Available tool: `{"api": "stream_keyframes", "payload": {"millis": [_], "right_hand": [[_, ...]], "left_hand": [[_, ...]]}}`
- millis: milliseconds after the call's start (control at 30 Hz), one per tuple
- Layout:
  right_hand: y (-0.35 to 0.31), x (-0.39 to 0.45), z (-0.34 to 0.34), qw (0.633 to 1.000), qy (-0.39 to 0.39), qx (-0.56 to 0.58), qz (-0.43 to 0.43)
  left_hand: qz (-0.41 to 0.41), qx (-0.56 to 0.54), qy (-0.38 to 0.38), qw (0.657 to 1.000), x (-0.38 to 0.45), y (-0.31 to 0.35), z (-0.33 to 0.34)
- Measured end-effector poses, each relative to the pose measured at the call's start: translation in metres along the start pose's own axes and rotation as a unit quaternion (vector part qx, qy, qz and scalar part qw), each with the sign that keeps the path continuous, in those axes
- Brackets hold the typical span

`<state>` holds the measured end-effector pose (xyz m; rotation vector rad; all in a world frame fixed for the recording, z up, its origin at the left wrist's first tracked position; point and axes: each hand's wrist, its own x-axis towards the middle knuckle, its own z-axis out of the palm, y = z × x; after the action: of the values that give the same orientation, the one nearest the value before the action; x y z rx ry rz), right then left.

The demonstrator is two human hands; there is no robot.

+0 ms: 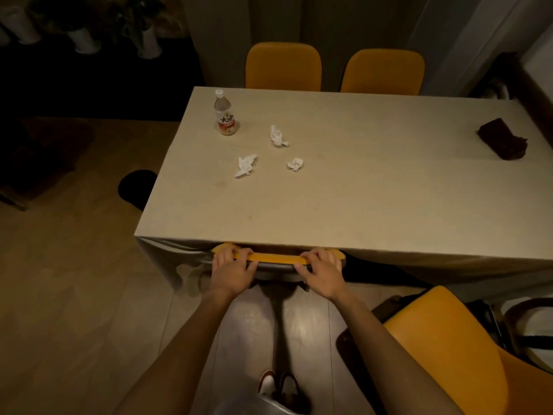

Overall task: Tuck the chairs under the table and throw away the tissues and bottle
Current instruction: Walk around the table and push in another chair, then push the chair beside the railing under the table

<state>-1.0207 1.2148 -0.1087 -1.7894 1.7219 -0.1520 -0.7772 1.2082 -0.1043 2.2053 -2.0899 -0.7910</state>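
Observation:
A yellow chair [276, 258] sits pushed under the near edge of the beige table [359, 205]; only the top of its backrest shows. My left hand [232, 269] and my right hand [321, 272] both grip that backrest top. Another yellow chair [443, 348] stands pulled out at my lower right. Two more yellow chairs [283, 66] [383, 72] stand at the table's far side. On the table's left part a clear bottle [226, 115] with a red label stands upright. Three crumpled white tissues [278, 136] [245, 165] [295, 164] lie near it.
A dark brown cloth [504, 139] lies at the table's right end. A black round object [136, 188] sits on the floor by the table's left edge. White vases [86, 40] stand in the dark back left. My shoes [276, 384] show below on the tiled floor.

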Motion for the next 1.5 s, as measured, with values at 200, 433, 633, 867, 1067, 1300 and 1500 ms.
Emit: {"api": "stream_keyframes", "payload": {"millis": [200, 433, 633, 867, 1067, 1300, 1500], "right_hand": [[-0.01, -0.046, -0.011, 0.993, 0.112, 0.009, -0.034], [-0.012, -0.12, 0.008, 0.978, 0.202, -0.023, 0.049], [0.009, -0.19, 0.03, 0.973, 0.216, -0.018, 0.082], [0.037, -0.254, 0.034, 0.964, 0.239, -0.006, 0.113], [0.086, -0.322, 0.029, 0.948, 0.281, -0.025, 0.144], [0.179, -0.431, 0.021, 0.928, 0.317, 0.007, 0.196], [0.255, -0.524, 0.013, 0.908, 0.339, 0.038, 0.243]], "left_hand": [[0.051, 0.015, 0.109, 0.993, -0.051, 0.014, -0.001], [0.08, 0.043, 0.144, 0.985, -0.11, 0.018, 0.029], [0.154, 0.017, 0.131, 0.979, -0.153, 0.031, 0.062], [0.218, 0.01, 0.112, 0.969, -0.192, 0.07, 0.09], [0.25, 0.017, 0.116, 0.961, -0.231, 0.119, 0.118], [0.298, 0.026, 0.099, 0.949, -0.315, 0.213, 0.182], [0.322, 0.041, 0.078, 0.943, -0.382, 0.289, 0.245]]}}
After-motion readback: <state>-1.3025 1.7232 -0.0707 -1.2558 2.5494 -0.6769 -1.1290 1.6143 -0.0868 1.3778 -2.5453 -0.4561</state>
